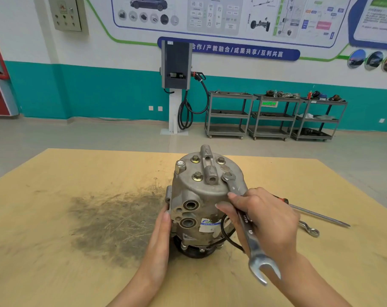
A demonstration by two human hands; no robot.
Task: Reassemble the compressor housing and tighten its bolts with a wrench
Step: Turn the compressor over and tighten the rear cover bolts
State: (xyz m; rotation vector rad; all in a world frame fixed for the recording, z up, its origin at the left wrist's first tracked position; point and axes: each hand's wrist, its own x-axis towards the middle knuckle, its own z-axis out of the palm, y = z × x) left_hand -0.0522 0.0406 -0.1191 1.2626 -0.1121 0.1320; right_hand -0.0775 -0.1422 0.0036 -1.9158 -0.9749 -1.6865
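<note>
A grey metal compressor (199, 196) stands upright on the wooden table (55, 218), its end cover on top with several bolts (197, 176) in it. My right hand (265, 218) grips a silver combination wrench (248, 231). The wrench's ring end sits over a bolt at the right side of the cover, and its open end points toward me. My left hand (160, 235) lies flat against the left side of the housing with straight fingers.
A screwdriver (314, 213) and a second wrench (310, 229) lie on the table to the right of my right hand. A dark oily stain (117, 222) covers the table left of the compressor. Metal carts and a charging post stand by the far wall.
</note>
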